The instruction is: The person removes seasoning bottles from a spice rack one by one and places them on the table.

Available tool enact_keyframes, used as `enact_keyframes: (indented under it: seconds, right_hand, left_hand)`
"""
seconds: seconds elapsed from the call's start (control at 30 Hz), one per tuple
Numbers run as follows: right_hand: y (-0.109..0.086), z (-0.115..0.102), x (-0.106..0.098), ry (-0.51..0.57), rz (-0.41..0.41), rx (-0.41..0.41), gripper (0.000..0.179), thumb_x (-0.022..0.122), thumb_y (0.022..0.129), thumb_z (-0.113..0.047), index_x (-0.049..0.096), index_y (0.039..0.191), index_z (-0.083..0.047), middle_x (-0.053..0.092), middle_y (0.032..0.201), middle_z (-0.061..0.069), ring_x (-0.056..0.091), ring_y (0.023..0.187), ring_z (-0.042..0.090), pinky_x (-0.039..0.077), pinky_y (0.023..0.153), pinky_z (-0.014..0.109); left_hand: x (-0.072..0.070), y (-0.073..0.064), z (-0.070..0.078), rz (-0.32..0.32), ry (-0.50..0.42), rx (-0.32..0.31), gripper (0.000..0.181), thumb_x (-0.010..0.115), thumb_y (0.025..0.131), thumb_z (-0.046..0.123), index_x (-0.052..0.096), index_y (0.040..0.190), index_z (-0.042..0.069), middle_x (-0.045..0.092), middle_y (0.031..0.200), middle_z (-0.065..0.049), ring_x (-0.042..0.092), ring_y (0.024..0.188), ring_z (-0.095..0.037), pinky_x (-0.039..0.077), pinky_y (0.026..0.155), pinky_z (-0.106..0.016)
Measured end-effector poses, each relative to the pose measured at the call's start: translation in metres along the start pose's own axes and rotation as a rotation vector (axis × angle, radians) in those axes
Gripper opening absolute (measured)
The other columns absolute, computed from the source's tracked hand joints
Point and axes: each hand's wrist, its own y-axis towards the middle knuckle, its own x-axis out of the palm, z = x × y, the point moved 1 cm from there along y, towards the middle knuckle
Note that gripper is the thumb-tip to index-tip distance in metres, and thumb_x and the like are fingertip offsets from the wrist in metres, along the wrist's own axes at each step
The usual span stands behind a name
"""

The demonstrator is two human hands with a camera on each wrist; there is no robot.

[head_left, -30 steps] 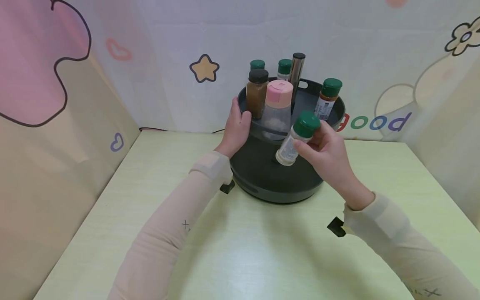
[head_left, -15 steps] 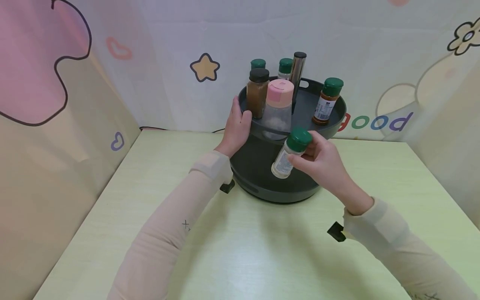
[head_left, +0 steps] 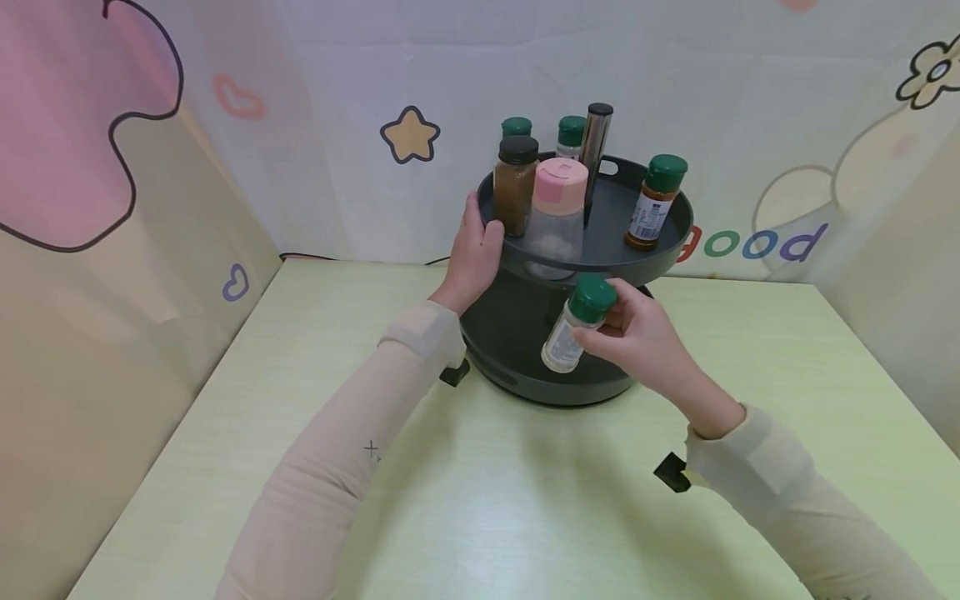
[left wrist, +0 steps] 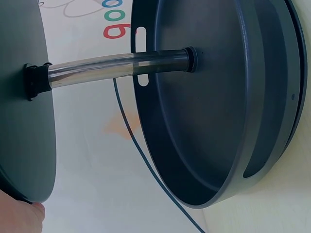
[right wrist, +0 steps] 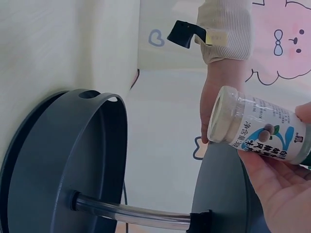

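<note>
My right hand [head_left: 647,340] pinches a spice jar [head_left: 566,337] with a green cap and white label. The jar is tilted, its base toward the lower left, in front of the lower tray [head_left: 517,354] of a dark grey two-tier rack. Close up in the right wrist view, the labelled jar [right wrist: 267,128] holds pale contents, and its cap is mostly cut off at the frame edge. At the left side of the upper tray [head_left: 630,271], my left hand [head_left: 477,254] grips the rim, thumb near the top edge. A metal post [left wrist: 119,68] joins the two tiers.
On the upper tray stand a brown jar with a black lid [head_left: 515,187], a pink-capped clear bottle [head_left: 557,208], a green-capped red-brown jar [head_left: 652,208] and two more green-capped jars behind. The metal post's top [head_left: 597,129] rises among them. A patterned cloth [head_left: 337,150] hangs behind the table.
My right hand has lowered the green-capped jar from beside the upper tray's rim to in front of the lower tray, slightly leftward. My left hand stays on the rim.
</note>
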Motion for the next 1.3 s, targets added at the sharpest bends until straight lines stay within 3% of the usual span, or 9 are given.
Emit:
enact_keyframes:
  seconds: [0.3, 0.57, 1.3]
  right_hand:
    - [0.0, 0.007, 0.005, 0.007, -0.103, 0.012, 0.043, 0.063, 0.078, -0.007, 0.044, 0.116, 0.001, 0.057, 0.11, 0.019, 0.062, 0.091, 0.029, 0.05, 0.082, 0.04]
    - [-0.001, 0.016, 0.011, -0.01, -0.173, -0.012, 0.042, 0.066, 0.076, -0.01, 0.047, 0.113, -0.001, 0.06, 0.106, 0.017, 0.064, 0.088, 0.024, 0.052, 0.078, 0.036]
    - [-0.005, 0.032, 0.026, -0.005, -0.241, 0.008, 0.043, 0.068, 0.075, -0.011, 0.048, 0.111, 0.0, 0.059, 0.106, 0.018, 0.062, 0.091, 0.026, 0.051, 0.08, 0.037]
  left_hand:
    - [-0.001, 0.0, 0.001, -0.01, 0.004, -0.011, 0.06, 0.026, 0.091, 0.027, -0.002, 0.143, 0.012, 0.001, 0.151, 0.001, 0.007, 0.138, -0.013, 0.011, 0.112, -0.033]
    - [-0.001, 0.001, 0.0, -0.009, -0.001, 0.001, 0.061, 0.026, 0.091, 0.027, -0.001, 0.142, 0.01, 0.001, 0.151, 0.0, 0.007, 0.138, -0.013, 0.011, 0.112, -0.033]
    - [0.0, 0.0, -0.002, -0.011, -0.012, -0.013, 0.061, 0.027, 0.091, 0.028, -0.002, 0.143, 0.013, 0.001, 0.15, 0.003, 0.007, 0.138, -0.013, 0.012, 0.111, -0.034]
